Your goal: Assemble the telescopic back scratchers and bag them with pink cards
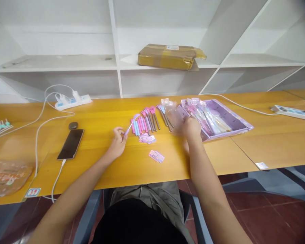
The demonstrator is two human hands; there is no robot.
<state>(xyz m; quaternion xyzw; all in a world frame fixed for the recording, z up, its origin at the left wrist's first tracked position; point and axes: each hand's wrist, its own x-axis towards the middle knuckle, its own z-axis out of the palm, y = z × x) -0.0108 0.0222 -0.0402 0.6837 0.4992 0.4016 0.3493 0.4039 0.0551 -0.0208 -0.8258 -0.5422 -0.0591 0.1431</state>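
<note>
My left hand [117,144] pinches the lower end of a light purple back scratcher [128,129], whose head points up and to the right. My right hand [192,128] is closed at the edge of a clear plastic bag [171,112], which is smeared by motion; the fingertips are partly hidden. Between my hands lie pink, blue and purple handle sleeves [139,126] in a row. Beside them are several pink-headed back scratchers [152,118] with metal rods, then blue and pink ones [164,115]. Printed cards [147,138] lie below, with more cards [156,156] closer to me.
A purple tray box [240,129] at right holds bagged back scratchers [208,117]. A phone [70,144] on a charging cable and a dark small case [73,125] lie at left. Power strips [73,102] sit on both sides. A taped cardboard box [167,57] rests on the shelf.
</note>
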